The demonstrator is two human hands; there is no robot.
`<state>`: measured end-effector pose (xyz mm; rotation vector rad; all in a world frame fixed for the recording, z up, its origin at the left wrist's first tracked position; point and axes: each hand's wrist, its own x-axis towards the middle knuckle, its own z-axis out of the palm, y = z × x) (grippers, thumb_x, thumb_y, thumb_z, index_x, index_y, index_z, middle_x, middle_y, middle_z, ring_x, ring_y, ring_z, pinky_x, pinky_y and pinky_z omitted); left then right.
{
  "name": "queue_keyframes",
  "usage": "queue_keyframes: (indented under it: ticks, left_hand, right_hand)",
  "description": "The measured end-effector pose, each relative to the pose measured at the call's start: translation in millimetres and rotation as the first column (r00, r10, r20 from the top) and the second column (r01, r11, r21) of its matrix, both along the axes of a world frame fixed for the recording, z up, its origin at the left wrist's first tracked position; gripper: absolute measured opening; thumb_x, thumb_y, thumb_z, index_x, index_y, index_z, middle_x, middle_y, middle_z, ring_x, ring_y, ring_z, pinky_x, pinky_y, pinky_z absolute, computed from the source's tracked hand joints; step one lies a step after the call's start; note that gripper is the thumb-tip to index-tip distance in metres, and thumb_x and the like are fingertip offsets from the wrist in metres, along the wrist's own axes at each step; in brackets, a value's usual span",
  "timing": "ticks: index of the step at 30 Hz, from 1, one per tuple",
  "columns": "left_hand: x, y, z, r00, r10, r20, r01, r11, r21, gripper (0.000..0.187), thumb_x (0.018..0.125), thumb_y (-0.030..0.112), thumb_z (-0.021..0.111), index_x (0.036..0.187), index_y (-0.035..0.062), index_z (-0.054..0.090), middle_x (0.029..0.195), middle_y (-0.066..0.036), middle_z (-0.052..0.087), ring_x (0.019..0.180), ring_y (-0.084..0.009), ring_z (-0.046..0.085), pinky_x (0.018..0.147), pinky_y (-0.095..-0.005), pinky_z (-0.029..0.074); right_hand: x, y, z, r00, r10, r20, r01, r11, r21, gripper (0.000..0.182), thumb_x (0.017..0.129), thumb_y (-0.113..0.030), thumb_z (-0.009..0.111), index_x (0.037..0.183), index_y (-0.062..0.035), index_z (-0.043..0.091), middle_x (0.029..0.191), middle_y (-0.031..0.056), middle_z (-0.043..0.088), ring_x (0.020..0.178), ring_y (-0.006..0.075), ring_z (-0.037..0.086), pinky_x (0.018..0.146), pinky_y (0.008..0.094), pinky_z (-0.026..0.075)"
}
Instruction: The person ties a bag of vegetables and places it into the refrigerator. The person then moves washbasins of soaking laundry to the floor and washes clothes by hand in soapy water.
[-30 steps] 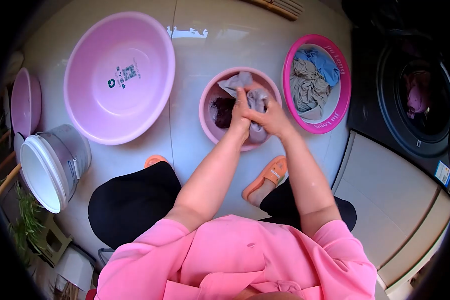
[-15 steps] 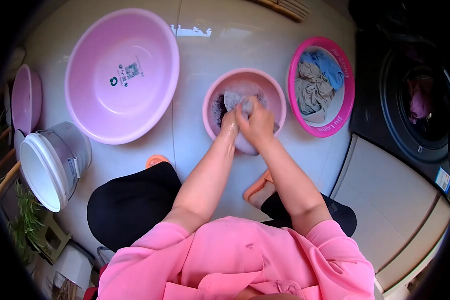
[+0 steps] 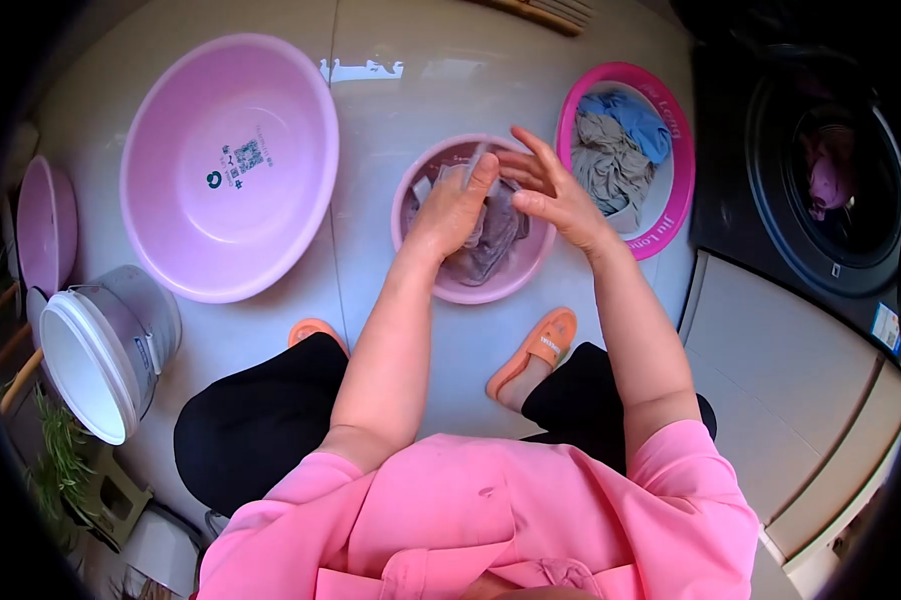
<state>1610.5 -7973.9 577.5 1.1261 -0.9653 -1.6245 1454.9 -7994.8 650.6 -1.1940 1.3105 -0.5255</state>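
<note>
A small pink basin (image 3: 432, 278) stands on the floor in front of me. Wet grey-mauve cloth (image 3: 495, 245) lies bunched inside it. Over the basin's left half, my left hand (image 3: 453, 212) is close to the cloth, thumb stretched upward; its other fingers are mostly hidden behind it. A pale blurred strip shows by the thumb, and I cannot make out whether it is cloth or water. My right hand (image 3: 560, 200) is raised above the basin's right rim, fingers spread, holding nothing.
On the right, a bright pink tub (image 3: 682, 165) holds grey cloth (image 3: 615, 165) and blue cloth (image 3: 635, 118), beside an open-doored washing machine (image 3: 835, 260). A large lilac basin (image 3: 185, 120) and a white bucket (image 3: 120, 340) are at left. Orange slippers (image 3: 548, 340) are below the basin.
My hands have come apart: the right one let go of the pale cloth and moved right, fingers spread. My left hand has moved slightly up. More grey-mauve cloth shows in the basin.
</note>
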Motion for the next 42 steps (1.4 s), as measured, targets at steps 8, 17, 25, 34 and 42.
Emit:
queue_keyframes:
  ticks: [8, 17, 25, 34, 42]
  left_hand:
    - [19, -7, 36, 0.923, -0.017, -0.384, 0.146, 0.94, 0.309, 0.088, 0.08, 0.074, 0.022, 0.091, -0.0026, 0.064, 0.086, -0.014, 0.062, 0.084, -0.0168, 0.058, 0.075, -0.0276, 0.045]
    - [-59, 34, -6, 0.506, 0.373, -0.778, 0.37, 0.721, 0.586, 0.08, 0.074, 0.077, 0.032, 0.088, 0.0021, 0.056, 0.085, -0.016, 0.059, 0.079, -0.0235, 0.059, 0.073, -0.0366, 0.048]
    - [-83, 60, -60, 0.205, 0.641, -0.74, 0.17, 0.721, 0.671, 0.036, 0.088, 0.036, 0.051, 0.104, 0.0044, 0.056, 0.097, -0.012, 0.06, 0.088, -0.0222, 0.059, 0.074, -0.0363, 0.049]
    - [-71, 54, -19, 0.682, 0.546, -0.487, 0.028, 0.645, 0.763, 0.023, 0.087, 0.019, 0.048, 0.098, 0.0028, 0.059, 0.091, -0.007, 0.062, 0.08, -0.0192, 0.062, 0.07, -0.0337, 0.05]
    - [-95, 69, 17, 0.846, 0.252, -0.469, -0.137, 0.954, 0.265, 0.024, 0.079, 0.012, 0.058, 0.099, -0.0015, 0.057, 0.09, -0.003, 0.058, 0.08, -0.0114, 0.055, 0.072, -0.027, 0.045]
  right_hand:
    - [17, -16, 7, 0.97, 0.222, -0.102, -0.189, 0.945, 0.267, 0.039, 0.079, -0.015, 0.063, 0.116, -0.0064, 0.053, 0.1, 0.0026, 0.061, 0.089, 0.0101, 0.055, 0.078, 0.0241, 0.044]
    - [34, 23, -3, 0.946, -0.125, -0.299, 0.046, 0.965, -0.258, 0.017, 0.072, -0.013, 0.056, 0.085, -0.0014, 0.057, 0.079, 0.0081, 0.061, 0.074, 0.0171, 0.059, 0.07, 0.0297, 0.048]
    - [33, 66, -62, 0.757, -0.266, -0.597, -0.028, 0.9, -0.436, 0.042, 0.08, -0.038, 0.054, 0.061, -0.0004, 0.059, 0.061, 0.023, 0.057, 0.06, 0.0393, 0.058, 0.056, 0.0452, 0.047]
    - [21, 66, -56, 0.725, -0.41, -0.554, 0.074, 0.846, -0.528, 0.033, 0.085, -0.03, 0.051, 0.077, 0.0, 0.062, 0.069, 0.0237, 0.058, 0.067, 0.0376, 0.059, 0.062, 0.0415, 0.044]
    - [-44, 44, -24, 0.836, -0.547, -0.043, 0.529, 0.782, 0.33, 0.054, 0.083, -0.046, 0.053, 0.115, -0.0024, 0.054, 0.106, 0.0101, 0.06, 0.097, 0.0214, 0.056, 0.084, 0.0319, 0.043]
